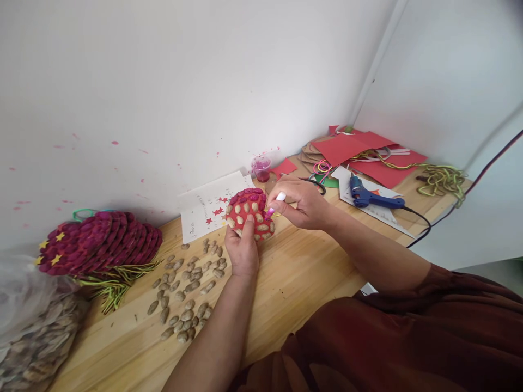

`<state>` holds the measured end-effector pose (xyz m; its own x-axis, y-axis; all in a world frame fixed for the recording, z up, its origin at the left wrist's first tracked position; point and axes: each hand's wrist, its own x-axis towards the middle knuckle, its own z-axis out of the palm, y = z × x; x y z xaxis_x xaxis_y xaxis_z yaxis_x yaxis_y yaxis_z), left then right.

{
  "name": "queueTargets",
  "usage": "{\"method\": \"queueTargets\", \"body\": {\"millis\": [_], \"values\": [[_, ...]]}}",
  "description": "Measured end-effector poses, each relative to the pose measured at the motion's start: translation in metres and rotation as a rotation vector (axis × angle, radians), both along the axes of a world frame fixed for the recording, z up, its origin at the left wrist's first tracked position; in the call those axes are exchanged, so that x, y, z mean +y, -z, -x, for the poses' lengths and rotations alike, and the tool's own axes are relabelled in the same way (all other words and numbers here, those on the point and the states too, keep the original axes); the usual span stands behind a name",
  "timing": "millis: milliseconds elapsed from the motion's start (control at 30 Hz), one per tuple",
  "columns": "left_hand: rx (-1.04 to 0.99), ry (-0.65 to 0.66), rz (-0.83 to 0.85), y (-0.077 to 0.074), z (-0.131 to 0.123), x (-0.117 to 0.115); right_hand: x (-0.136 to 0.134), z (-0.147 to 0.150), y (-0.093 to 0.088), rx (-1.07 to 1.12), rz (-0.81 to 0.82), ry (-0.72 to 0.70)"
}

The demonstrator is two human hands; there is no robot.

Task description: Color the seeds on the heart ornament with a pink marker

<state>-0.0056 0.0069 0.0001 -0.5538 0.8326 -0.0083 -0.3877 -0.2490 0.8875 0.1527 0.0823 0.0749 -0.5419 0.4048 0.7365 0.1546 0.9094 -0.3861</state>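
Note:
My left hand (pixel 242 247) grips a red heart-shaped craft piece (pixel 249 209) from below, thumb on its front. Tan nut shells are stuck over the piece, and those along its top edge are painted magenta. My right hand (pixel 300 204) pinches a small white-handled brush (pixel 274 205), whose pink tip touches the piece's right side. Both hands hover over a wooden table (pixel 286 277).
Loose nut shells (pixel 186 291) lie scattered left of my left arm. Finished magenta shell pieces (pixel 100 242) sit at the far left beside a plastic bag of shells (pixel 35 332). A paint cup (pixel 261 167), star-printed paper (pixel 206 207), blue glue gun (pixel 370 197), red paper (pixel 359 152) and cords (pixel 441 179) lie behind.

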Motion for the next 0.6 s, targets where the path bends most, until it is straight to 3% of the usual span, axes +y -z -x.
{"method": "queueTargets", "body": {"millis": [600], "values": [[0.007,-0.008,-0.001,-0.0005,0.0004,-0.0001,-0.0001,0.0003,0.0002,-0.036,0.012,-0.013]]}}
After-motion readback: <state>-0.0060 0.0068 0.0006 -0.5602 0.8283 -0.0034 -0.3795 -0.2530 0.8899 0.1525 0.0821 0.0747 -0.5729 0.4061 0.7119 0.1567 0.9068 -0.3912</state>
